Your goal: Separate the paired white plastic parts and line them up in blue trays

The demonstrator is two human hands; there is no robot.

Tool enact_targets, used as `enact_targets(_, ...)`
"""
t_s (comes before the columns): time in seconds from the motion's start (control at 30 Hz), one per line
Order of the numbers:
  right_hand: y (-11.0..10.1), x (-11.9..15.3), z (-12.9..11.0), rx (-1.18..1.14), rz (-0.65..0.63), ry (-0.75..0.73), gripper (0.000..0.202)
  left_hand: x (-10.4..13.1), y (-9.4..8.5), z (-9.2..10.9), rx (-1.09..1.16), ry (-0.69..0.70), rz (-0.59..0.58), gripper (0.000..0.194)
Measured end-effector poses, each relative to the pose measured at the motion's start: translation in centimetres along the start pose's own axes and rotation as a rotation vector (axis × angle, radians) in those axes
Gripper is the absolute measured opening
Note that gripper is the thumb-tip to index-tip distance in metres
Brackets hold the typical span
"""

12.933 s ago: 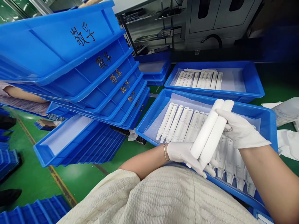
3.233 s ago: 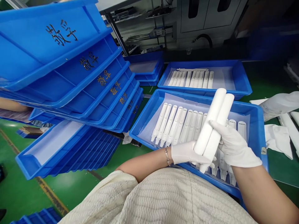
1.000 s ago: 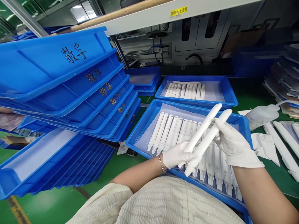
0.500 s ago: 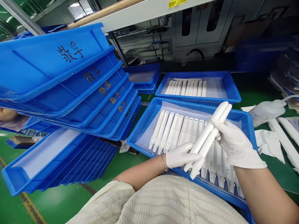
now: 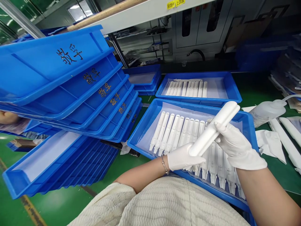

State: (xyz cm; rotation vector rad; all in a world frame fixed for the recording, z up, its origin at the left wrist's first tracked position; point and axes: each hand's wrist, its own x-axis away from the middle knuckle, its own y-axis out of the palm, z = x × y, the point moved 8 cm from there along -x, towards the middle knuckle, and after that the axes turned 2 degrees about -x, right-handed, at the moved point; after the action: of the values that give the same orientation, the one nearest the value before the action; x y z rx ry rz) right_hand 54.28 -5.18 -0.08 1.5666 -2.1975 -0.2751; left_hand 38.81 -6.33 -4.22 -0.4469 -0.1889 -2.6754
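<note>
Two long white plastic pieces (image 5: 210, 133), rounded at the top end, lie side by side and slanted above the blue tray (image 5: 144, 117). Gloved in white, my left hand (image 5: 182, 157) is closed around their lower end and hides it. My right hand (image 5: 237, 142), also gloved, grips them near the upper end with the thumb on top. Beneath, a row of similar white pieces (image 5: 175, 131) with narrow notched lower ends lies on a thin liner in the tray. Both hands and the held pieces cover part of that row.
Behind stands another blue tray (image 5: 231, 89) with several white pieces. Tall stacks of blue trays (image 5: 47, 72) rise at the left. A squeeze bottle (image 5: 268, 111), a crumpled white cloth (image 5: 270, 144) and more long white pieces (image 5: 285, 141) lie at the right. A shelf edge crosses above.
The two pieces have turned in my hands and now lie closer together, their upper end shifted slightly right. My left hand now covers their lower end, which showed before.
</note>
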Motion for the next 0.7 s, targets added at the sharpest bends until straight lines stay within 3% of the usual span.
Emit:
enact_targets(0.1, -0.7, -0.2, 0.2, 0.062, 0.054, -0.034, 0.046, 0.3, -1.5, 1.0, -0.318, -0.019, 0.208, 0.046)
enact_targets(0.23, -2.0, -0.6, 1.0, 0.314, 0.18, -0.071, 0.053, 1.0, -3.6, 2.8, -0.946, -0.054, 0.491, 0.04)
enact_targets(0.3, -2.1, -0.8, 1.4, 0.407, 0.205, -0.071, 0.049, 1.1, -3.7, 3.5, -1.149, -0.031, 0.545, 0.036)
enact_targets(0.4, -2.2, -1.2, 2.1, 0.396, 0.213, -0.021, 0.046, 1.1, -3.5, 3.8, -1.272, -0.027, 0.535, 0.037)
enact_targets(0.53, -3.0, -1.9, 3.0, 0.216, 0.219, 0.084, 0.04, 1.4, -2.8, 3.7, -1.134, 0.019, 0.427, 0.048)
enact_targets(0.7, -3.3, -2.1, 3.1, 0.121, 0.115, 0.155, 0.038, 1.4, -0.8, 2.5, -0.428, 0.134, 0.063, 0.05)
